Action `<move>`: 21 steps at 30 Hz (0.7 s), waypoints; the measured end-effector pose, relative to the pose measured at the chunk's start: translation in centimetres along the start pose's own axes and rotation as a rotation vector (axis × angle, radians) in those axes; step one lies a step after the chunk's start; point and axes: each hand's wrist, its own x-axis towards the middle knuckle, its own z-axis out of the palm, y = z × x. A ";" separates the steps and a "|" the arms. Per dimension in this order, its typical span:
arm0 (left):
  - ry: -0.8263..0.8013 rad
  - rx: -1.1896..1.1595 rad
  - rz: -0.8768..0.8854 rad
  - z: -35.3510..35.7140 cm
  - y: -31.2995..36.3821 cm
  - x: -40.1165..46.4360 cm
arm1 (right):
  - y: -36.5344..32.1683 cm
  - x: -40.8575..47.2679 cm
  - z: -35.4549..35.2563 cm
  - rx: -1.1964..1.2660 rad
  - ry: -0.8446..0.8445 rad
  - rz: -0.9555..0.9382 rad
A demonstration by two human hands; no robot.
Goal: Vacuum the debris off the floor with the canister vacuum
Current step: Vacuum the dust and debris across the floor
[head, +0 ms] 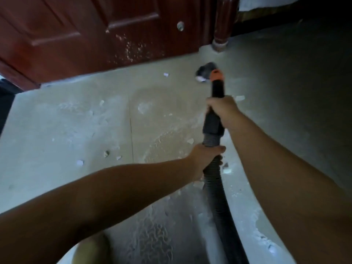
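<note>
Underfoot, the dusty grey floor (66,119) carries white debris (80,162) up to a red door (76,35); both hands' grips, left hand (204,156) and right hand (222,109), close around the hose (217,197).

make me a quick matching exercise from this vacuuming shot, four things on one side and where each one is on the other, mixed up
Things:
1. left hand
2. right hand
3. nozzle
4. door

Places:
A. on the floor over a white scrap, near the wooden post
B. along the top of the view, speckled with white dust
C. gripping the ribbed hose just below the grey cuff
D. gripping the black wand further forward

Pairs: 1-C, 2-D, 3-A, 4-B
</note>
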 end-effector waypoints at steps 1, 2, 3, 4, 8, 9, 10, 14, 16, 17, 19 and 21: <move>-0.035 0.009 0.024 -0.7 -0.3 0.5 | 0.8 0.4 -0.2 0.037 0.094 0.002; -0.061 0.044 0.045 -0.5 0.3 0.8 | 0.9 0.7 -1.4 0.088 0.147 0.040; -0.089 0.072 0.070 -0.8 0.5 0.9 | 1.0 0.4 -1.9 0.121 0.171 0.059; -0.115 0.103 0.088 -0.8 0.7 0.8 | 1.1 0.0 -2.4 0.140 0.193 0.071; -0.213 0.217 0.108 0.9 1.3 0.1 | 0.9 -0.9 -6.3 0.131 0.314 0.160; -0.236 0.211 0.098 1.5 1.3 -0.1 | 1.1 -1.1 -7.2 0.144 0.315 0.173; -0.250 0.198 0.081 2.1 1.1 -0.2 | 1.3 -1.1 -7.7 0.165 0.302 0.181; -0.193 0.087 0.019 3.4 -1.6 -1.4 | 2.5 -2.4 -7.0 0.220 0.180 0.163; -0.117 0.032 0.019 3.3 -3.2 -2.1 | 2.4 -3.5 -5.1 0.148 0.092 0.119; -0.079 0.009 0.024 3.0 -3.9 -2.4 | 2.3 -4.2 -4.2 0.092 0.041 0.100; -0.036 -0.019 0.032 2.1 -5.0 -2.9 | 1.9 -5.7 -2.3 -0.037 -0.098 0.080; -0.059 -0.039 0.027 1.4 -5.8 -3.5 | 1.7 -7.1 -1.2 -0.167 -0.229 0.062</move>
